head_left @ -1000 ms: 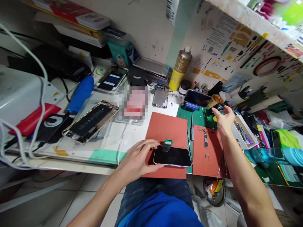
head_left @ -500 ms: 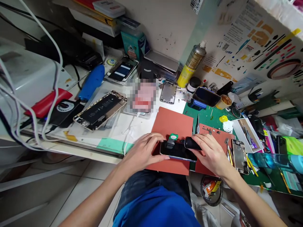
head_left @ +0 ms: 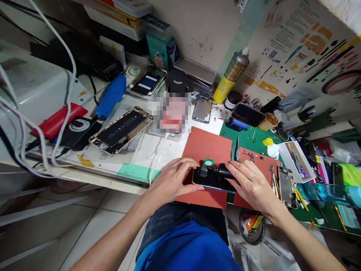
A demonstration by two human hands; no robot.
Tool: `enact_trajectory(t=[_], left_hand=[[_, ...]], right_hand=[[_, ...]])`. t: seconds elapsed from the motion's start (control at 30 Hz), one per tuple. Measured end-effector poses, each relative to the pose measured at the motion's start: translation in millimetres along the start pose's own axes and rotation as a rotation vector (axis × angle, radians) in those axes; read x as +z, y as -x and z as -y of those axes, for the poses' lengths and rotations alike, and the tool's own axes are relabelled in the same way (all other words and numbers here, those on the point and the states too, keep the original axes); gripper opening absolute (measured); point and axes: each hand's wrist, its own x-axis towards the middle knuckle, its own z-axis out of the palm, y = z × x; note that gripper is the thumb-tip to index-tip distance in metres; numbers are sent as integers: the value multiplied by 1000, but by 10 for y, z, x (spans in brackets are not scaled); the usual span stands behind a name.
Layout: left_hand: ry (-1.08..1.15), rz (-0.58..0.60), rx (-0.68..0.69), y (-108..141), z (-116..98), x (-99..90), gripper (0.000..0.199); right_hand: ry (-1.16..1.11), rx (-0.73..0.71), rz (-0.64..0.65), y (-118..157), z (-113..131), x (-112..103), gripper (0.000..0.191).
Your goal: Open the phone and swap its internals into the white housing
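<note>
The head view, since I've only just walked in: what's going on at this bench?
A person is working on a phone lying dark screen up on a reddish mat. The left hand holds its left end between thumb and fingers. The right hand grips a black tool, its thin tip at the green-ended tab on the screen; whether they touch is unclear.

Mid-frame exposure OK, white worktop (head_left: pixel 169 150) brightest. Shelf edge (head_left: pixel 342 15) at 2 o'clock near blown out. Floor (head_left: pixel 84 222) at 8 dim; black clutter (head_left: pixel 81 47) at 10 loses detail. Phone screen (head_left: pixel 208 182) near-black. Mosaic block (head_left: pixel 172 114) just off centre toward 11, fine detail gone. Wide-angle stretch: forearms (head_left: pixel 113 233) elongated at 7 and 4. Bottle (head_left: pixel 324 192) near 3 looks soft.
</note>
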Motion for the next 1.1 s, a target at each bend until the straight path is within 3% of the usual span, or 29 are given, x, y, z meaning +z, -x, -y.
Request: enact_trajectory(t=[0.57,0.9,1.1], left_hand=[[38,12,-31,-11,-11,-22,50],[55,4,-34,-4,-8,-19,49],[37,19,-25,-6,-6,-23,48]], right_hand=[[18,-16,-15,-13,-5,-4,37],[-255,236,-120,105,-50,104,39],[-188,181,-170,113,-21,184,40]])
